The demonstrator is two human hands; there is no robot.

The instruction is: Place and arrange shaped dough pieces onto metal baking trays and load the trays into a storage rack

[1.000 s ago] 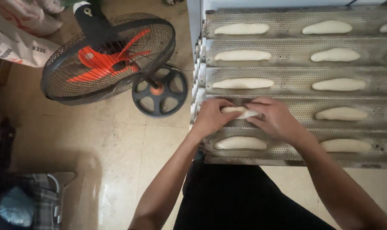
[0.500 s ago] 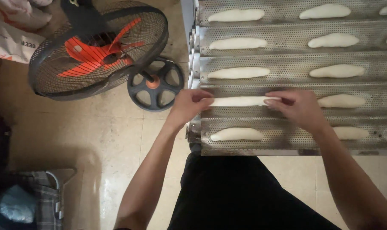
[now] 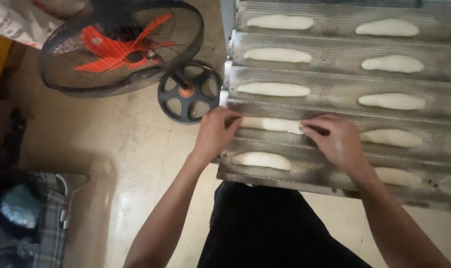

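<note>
A perforated metal baguette tray [image 3: 335, 69] with long grooves holds several pale dough pieces. One long dough piece [image 3: 271, 124] lies in the second groove from the front. My left hand [image 3: 216, 133] pinches its left end and my right hand [image 3: 335, 141] pinches its right end. Another dough piece [image 3: 261, 160] rests in the front groove just below my left hand. More dough [image 3: 390, 137] lies to the right of my right hand.
A black floor fan with orange blades [image 3: 121, 47] stands left of the tray, its round base [image 3: 188, 92] close to the tray's corner. A white sack [image 3: 17, 20] lies at top left. A checked cloth bundle [image 3: 37, 223] sits at bottom left on the tiled floor.
My hands were together over a short lump of dough; they have moved apart and the dough now lies stretched long in its groove.
</note>
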